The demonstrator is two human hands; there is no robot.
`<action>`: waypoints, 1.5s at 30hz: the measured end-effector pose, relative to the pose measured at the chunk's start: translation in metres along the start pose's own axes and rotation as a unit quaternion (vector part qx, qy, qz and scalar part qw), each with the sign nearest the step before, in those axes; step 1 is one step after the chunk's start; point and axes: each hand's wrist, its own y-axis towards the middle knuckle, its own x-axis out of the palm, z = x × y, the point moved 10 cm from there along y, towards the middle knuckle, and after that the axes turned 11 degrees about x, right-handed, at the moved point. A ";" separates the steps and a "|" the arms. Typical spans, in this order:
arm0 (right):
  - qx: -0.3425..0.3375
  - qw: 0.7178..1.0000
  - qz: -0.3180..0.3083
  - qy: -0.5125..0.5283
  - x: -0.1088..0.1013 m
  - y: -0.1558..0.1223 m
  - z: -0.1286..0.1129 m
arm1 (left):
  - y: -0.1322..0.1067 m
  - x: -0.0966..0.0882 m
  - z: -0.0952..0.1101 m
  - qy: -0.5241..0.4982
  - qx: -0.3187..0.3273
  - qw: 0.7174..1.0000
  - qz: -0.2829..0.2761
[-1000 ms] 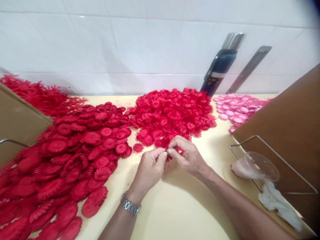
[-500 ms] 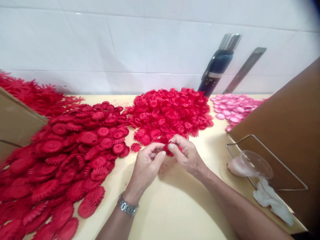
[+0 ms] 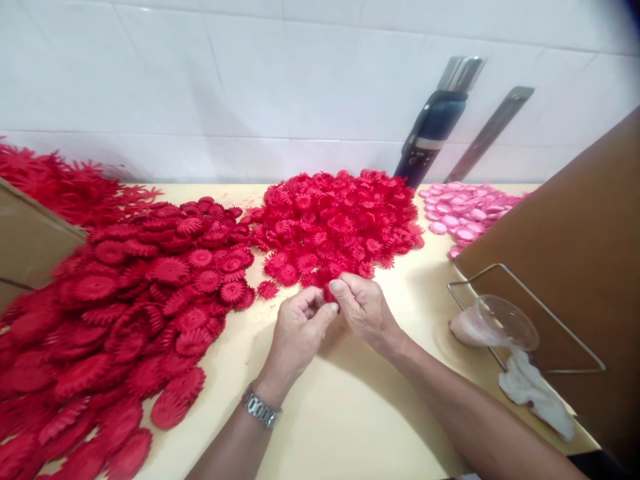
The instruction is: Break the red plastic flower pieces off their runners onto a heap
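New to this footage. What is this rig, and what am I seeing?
No machine here: just a person's bare hands, filmed by one camera worn on the head, looking forward and down. The right hand pinches a red piece, mostly hidden; the left hand, wearing a watch, has its fingertips close against it. On the table lie dark red discs at left, a frilly red pile beyond the hands, and pink discs at far right.
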 end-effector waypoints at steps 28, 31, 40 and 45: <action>-0.063 0.998 -0.014 0.011 -0.008 -0.002 -0.020 | 0.004 -0.002 0.014 0.058 0.032 0.997 -0.031; -0.038 0.999 -0.011 0.021 -0.008 -0.001 -0.017 | 0.004 -0.004 0.012 0.039 0.032 0.998 -0.022; 0.021 0.997 -0.006 0.073 -0.015 0.004 -0.006 | 0.001 -0.005 0.014 -0.002 0.032 0.999 -0.006; 0.074 0.980 -0.052 0.176 -0.011 0.008 0.004 | 0.001 -0.008 0.013 -0.032 0.030 0.999 0.005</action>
